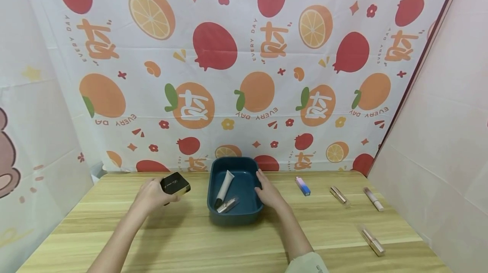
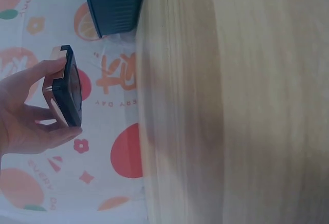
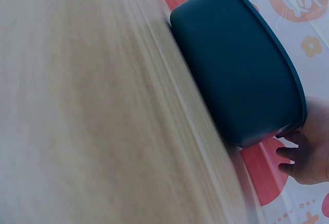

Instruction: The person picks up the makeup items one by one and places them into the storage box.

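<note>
My left hand [image 1: 153,195] grips a black compact case [image 1: 176,183] with a gold edge, held above the table to the left of the bin. In the left wrist view, thumb and fingers pinch the case [image 2: 68,88] by opposite edges. A dark teal plastic bin [image 1: 235,218] stands at the table's back middle. My right hand [image 1: 270,192] holds its right rim, with the thumb over the edge; the right wrist view shows some fingers spread outside the wall. Inside the bin lie a white squeeze tube [image 1: 225,186] with a dark cap and a clear-and-gold lipstick tube [image 1: 227,205].
Right of the bin lie a pink-to-blue tube [image 1: 303,186], a gold lipstick tube [image 1: 339,195], a pale lip gloss tube [image 1: 373,199] and another gold lipstick tube [image 1: 372,241]. A fruit-print curtain [image 1: 228,74] hangs behind the wooden table [image 1: 213,247].
</note>
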Available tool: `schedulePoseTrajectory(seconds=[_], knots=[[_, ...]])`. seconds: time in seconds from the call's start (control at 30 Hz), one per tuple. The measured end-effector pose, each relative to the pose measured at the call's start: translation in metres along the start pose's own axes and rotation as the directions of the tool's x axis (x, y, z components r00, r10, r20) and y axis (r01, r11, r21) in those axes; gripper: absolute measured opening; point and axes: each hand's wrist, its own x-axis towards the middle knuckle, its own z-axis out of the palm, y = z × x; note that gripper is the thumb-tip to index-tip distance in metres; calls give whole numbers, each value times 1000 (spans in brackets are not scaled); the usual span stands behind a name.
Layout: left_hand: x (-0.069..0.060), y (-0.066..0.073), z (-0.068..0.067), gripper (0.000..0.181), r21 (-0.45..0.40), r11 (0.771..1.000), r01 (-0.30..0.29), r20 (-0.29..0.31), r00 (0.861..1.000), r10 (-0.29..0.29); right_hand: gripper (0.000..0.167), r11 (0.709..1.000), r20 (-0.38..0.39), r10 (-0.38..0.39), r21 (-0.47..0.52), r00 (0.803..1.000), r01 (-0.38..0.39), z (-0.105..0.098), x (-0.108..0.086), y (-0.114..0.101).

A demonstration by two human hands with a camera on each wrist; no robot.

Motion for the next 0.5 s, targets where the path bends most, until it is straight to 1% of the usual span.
schedulePoseTrajectory(seconds=[0.1, 0.27, 0.5], knots=[[1, 2, 0, 72, 3, 1000, -2, 1, 1000, 2, 53, 1000, -2, -2, -1, 1000, 2, 0, 0, 0], [2, 7, 1, 74, 13, 1000, -28, -5, 1000, 28, 53, 1000, -1, 5, 6, 1000, -5, 0, 0, 1], [2, 12, 4, 78, 2, 999, -42, -6, 999, 42, 52, 1000, -2, 8, -5, 1000, -8, 1, 2, 2]])
